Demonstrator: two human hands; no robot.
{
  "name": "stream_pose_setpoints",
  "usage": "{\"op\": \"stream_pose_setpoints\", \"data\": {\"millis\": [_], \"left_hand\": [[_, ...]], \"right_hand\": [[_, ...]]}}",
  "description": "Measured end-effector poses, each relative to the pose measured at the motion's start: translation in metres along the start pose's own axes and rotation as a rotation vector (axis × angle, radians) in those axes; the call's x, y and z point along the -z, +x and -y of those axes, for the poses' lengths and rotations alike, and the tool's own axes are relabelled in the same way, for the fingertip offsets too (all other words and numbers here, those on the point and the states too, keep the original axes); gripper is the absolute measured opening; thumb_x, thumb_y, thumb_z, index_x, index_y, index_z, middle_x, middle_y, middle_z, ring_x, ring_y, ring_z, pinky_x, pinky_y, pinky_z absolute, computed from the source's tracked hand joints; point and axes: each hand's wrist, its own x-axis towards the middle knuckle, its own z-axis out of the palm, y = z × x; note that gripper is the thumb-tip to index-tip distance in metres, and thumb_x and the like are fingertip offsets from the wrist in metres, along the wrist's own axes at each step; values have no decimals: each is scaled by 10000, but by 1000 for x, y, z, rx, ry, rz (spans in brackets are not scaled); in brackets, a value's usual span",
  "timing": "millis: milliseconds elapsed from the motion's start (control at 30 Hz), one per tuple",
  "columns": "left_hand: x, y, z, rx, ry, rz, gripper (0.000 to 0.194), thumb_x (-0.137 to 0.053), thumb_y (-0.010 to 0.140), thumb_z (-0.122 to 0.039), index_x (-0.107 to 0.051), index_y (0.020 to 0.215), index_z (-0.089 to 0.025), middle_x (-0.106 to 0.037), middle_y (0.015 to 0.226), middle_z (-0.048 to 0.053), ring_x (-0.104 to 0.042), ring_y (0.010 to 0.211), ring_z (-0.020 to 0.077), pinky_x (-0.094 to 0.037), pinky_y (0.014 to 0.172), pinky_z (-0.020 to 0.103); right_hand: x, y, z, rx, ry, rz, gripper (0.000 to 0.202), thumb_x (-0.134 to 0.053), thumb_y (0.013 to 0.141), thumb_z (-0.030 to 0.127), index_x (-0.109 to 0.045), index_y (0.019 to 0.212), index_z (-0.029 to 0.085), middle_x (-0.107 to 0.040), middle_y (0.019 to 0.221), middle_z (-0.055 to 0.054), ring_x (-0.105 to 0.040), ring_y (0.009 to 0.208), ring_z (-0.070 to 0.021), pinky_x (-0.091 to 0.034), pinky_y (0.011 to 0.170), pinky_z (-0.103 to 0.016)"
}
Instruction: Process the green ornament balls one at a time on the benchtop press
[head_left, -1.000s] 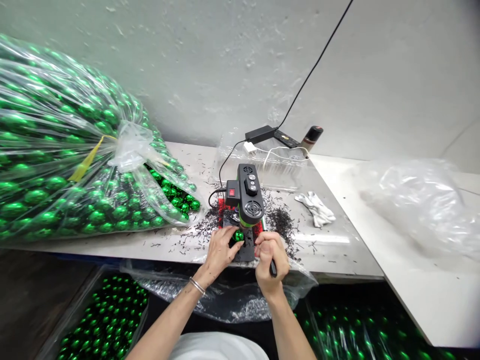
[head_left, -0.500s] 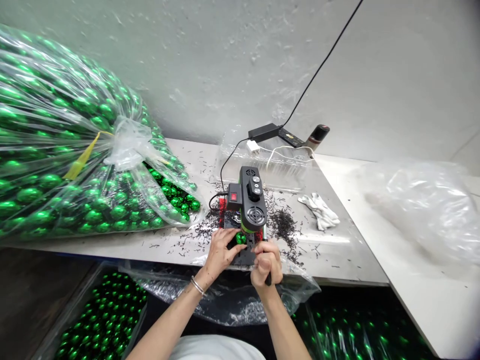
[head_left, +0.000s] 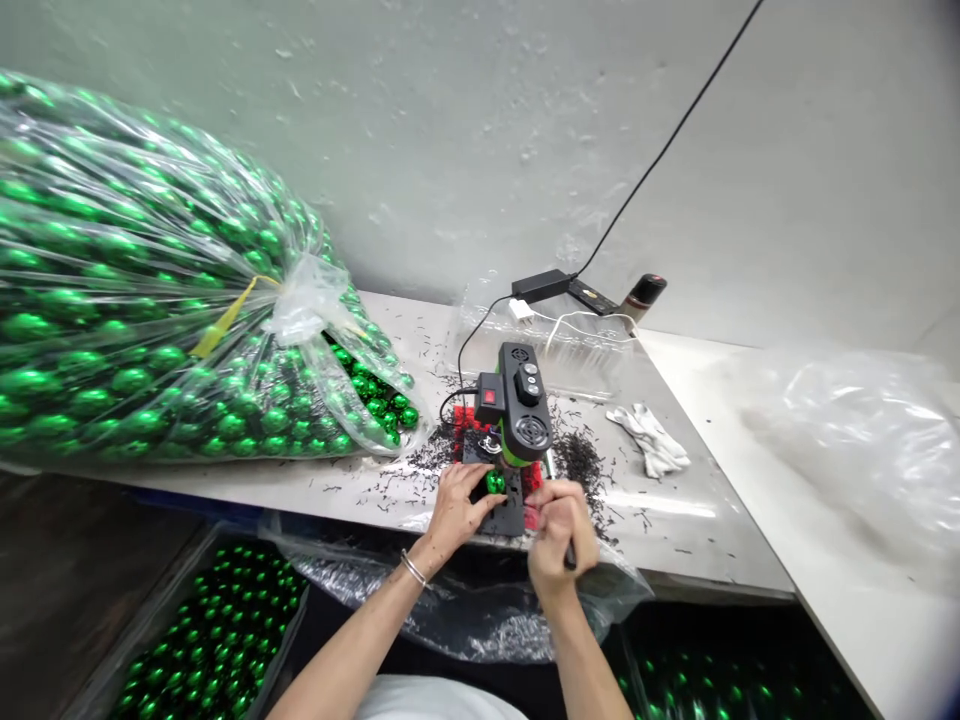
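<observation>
A black drill-press-like machine with a red switch stands on the metal table. Under its head sits a shiny green ball, held between the thumb and fingers of my left hand. My right hand, to the right of the machine's base, is closed around a black handle, mostly hidden by the fingers. Red material shows beside the base. Dark shavings lie around the machine.
A large clear bag of green balls fills the left. White gloves, a clear plastic tray, a spray can and a power adapter are on the table. Plastic film lies at the right.
The view has shifted, so the bag, table and machine appear further right. My right hand has moved slightly away from the machine with the handle. My left hand stays on the ball.
</observation>
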Motion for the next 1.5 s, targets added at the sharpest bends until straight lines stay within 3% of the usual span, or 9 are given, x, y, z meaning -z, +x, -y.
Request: {"op": "stream_pose_setpoints", "data": {"millis": [133,300,467,633,800,933,1033,1133,1500], "left_hand": [[13,-31,-7,-41,16,-52,348,-671,908,-350,-668,1220,-195,-729,1134,118,-665,1057,275,-530,940,456],[37,-63,-6,-178,155,-67,631,-631,903,-516,-524,1415,-163,-664,1253,173,-615,1157,314,-514,961,473],[71,9,14,33,454,-180,385,-441,1010,-267,-561,1339,-108,-637,1271,201,-585,1178,305,-474,985,457],[87,85,23,370,735,102,238,-477,962,-163,-659,1072,-56,-688,1004,202,-657,983,310,-497,859,402],[87,86,27,384,689,122,214,-527,937,-193,-652,1067,-78,-670,1048,199,-687,931,306,-523,784,378],[92,59,25,389,88,-43,313,-601,897,-292,-622,1174,-149,-678,1079,127,-673,987,261,-529,881,377],[85,34,15,525,-578,-105,407,-681,826,-430,-632,1139,-175,-688,948,59,-680,916,214,-550,885,362],[64,16,3,660,-897,-110,493,-762,736,-472,-638,1111,-178,-686,865,27,-682,865,185,-551,903,357],[8,1,-12,385,-269,-24,370,-663,846,-336,-692,1192,-206,-741,1113,93,-671,1031,265,-507,968,427]], "right_hand": [[3,36,30,-189,0,84,326,-444,978,184,-477,654,203,-511,690,12,-529,645,-122,-399,600,-282],[-1,42,36,-164,8,31,354,-466,978,198,-468,624,202,-502,656,17,-511,635,-121,-374,588,-280],[-4,31,30,-152,-1,-3,366,-470,975,210,-466,610,201,-509,662,15,-500,611,-117,-361,572,-282],[-3,28,28,-146,-13,7,359,-462,978,193,-473,619,197,-522,690,7,-509,604,-110,-373,556,-275],[-3,25,25,-119,-2,9,346,-457,973,166,-477,628,196,-515,685,7,-518,628,-115,-395,560,-270],[-3,23,23,-115,-5,17,333,-454,966,150,-479,637,198,-524,692,6,-527,632,-117,-407,559,-270],[-3,21,22,-124,-24,4,334,-448,964,151,-474,634,203,-533,699,4,-532,620,-119,-409,549,-275],[-3,21,23,-99,-33,8,334,-446,958,143,-471,631,206,-536,688,5,-538,621,-123,-410,556,-280],[0,20,23,-37,-55,77,291,-427,946,98,-482,680,204,-534,709,9,-529,626,-112,-416,560,-262]]}}
